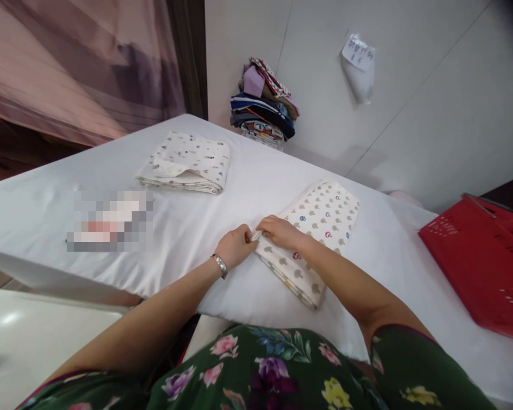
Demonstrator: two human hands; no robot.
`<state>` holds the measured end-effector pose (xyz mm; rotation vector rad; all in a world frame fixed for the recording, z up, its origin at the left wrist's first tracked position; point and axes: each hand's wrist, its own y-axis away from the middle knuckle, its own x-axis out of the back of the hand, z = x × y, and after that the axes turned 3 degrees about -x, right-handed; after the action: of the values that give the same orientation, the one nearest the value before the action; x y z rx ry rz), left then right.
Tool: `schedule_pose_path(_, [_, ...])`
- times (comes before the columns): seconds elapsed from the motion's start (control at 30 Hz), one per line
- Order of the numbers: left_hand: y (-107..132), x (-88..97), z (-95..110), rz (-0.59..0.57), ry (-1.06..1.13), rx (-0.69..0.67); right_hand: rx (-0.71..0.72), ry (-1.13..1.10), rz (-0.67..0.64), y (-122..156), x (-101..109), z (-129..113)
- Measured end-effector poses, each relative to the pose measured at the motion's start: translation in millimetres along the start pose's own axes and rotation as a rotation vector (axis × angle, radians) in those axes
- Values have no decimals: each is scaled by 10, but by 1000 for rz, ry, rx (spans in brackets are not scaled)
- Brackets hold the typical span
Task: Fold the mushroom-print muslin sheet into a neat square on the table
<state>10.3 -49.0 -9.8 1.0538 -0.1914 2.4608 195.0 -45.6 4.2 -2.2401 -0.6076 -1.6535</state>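
Through the head camera I have the mushroom-print cloth [325, 219] right in front of me, folded into a long bundle and lying slantwise on the white-covered bench [252, 176], its near end close to the front edge. Both hands meet at its left corner. My left hand [235, 246], with a silver bracelet [220, 266] at the wrist, has its fingers curled in and closed, pinching the tip of that corner. My right hand [282, 232] lies over the cloth, its fingers drawn together on the edge just beside the left ones, closed on the fabric with hardly any gap. The layers show along the side facing me.

Farther back to the left, well apart from my hands, I see a second folded cloth [192, 159], one flap slightly raised. Nearer on that side sits a pixelated item [111, 222]; I cannot tell what it is. A pile of clothes [265, 105] shows beyond the back edge, a plastic bag [359, 74] with a handwritten label is to its right, and a red basket [465, 262] is at the far right.
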Motion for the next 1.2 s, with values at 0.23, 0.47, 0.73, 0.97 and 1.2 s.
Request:
schedule_pose_path(0.23, [-30, 20, -8, 51, 17, 0, 4, -54, 120, 119, -4, -31])
schedule_pose_path(0.47, [-73, 8, -39, 65, 17, -3, -218, -90, 198, 563, -52, -473])
schedule_pose_path(0.73, [-68, -23, -6, 78, -209, -18, -224, 12, 115, 656, -236, -579])
schedule_pose_path(0.97, [-66, -8, 30, 50, -355, -20, -119, 50, 128, 715, -314, -625])
schedule_pose_path(1.2, [-88, 114, 164, 15, -504, -130, -54, 227, 174, 707, -434, -653])
